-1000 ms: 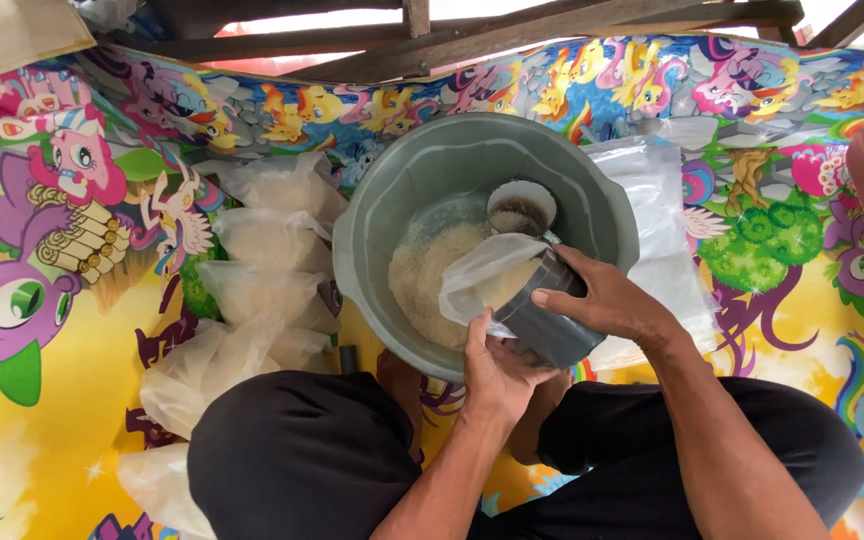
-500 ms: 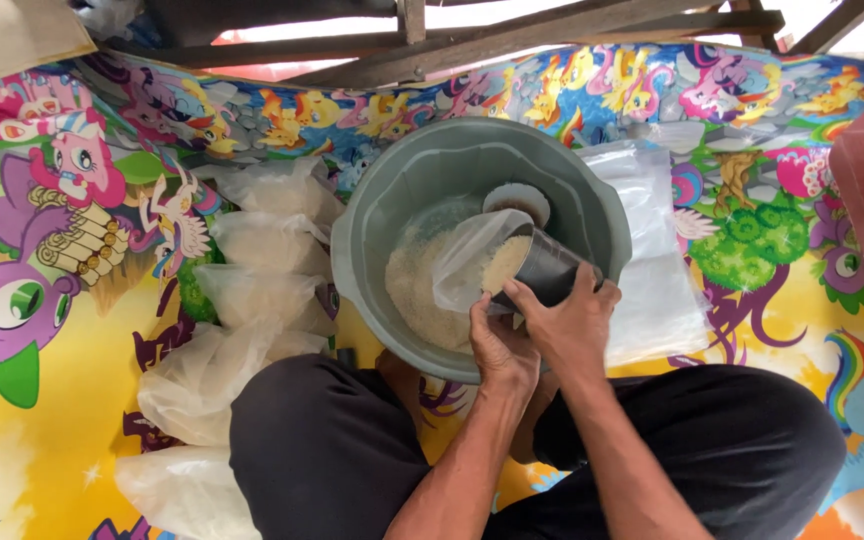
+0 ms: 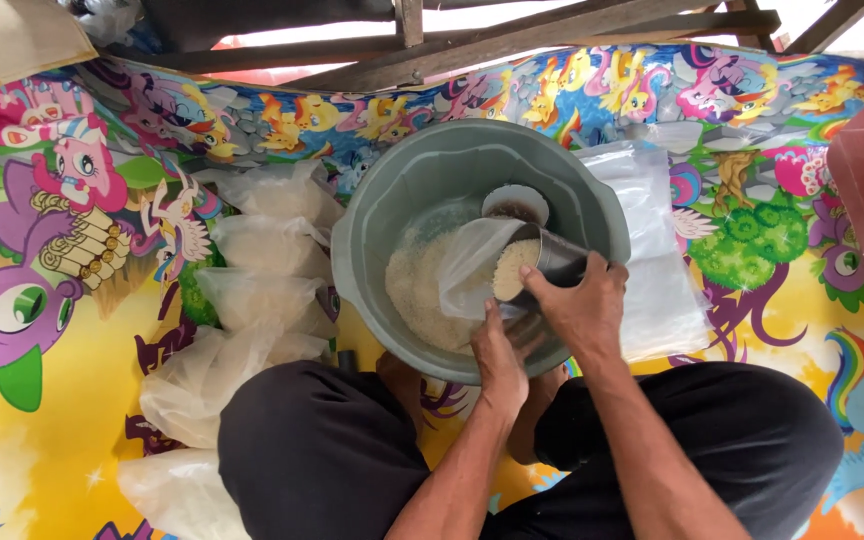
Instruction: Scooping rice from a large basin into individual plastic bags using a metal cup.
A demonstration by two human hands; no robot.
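Sitting cross-legged on a bright cartoon-printed mat (image 3: 72,420), the person works over a big grey-green basin (image 3: 372,230) set just in front of the knees. A mound of white rice (image 3: 420,290) lies in the basin's bottom, with a small round bowl (image 3: 515,203) resting at the far side of it. To the person's left, a row of filled clear bags (image 3: 262,290) runs along the mat, about five or six as far as I can count, so a good part of the bagging looks done; the rice left in the basin and a flat stack of empty bags (image 3: 657,270) on the right suggest more to go.

The right hand (image 3: 582,305) is wrapped around a metal can (image 3: 542,262) heaped with rice, fingers curled over its side. The can is tipped, its long axis lying nearly level and slanting from the hand down toward the left, mouth facing the open clear bag (image 3: 472,265). The left hand (image 3: 500,355) pinches that bag's lower edge, holding its mouth up to the can, inside the basin's near right rim. I judge this bag is barely started, little rice showing in it.
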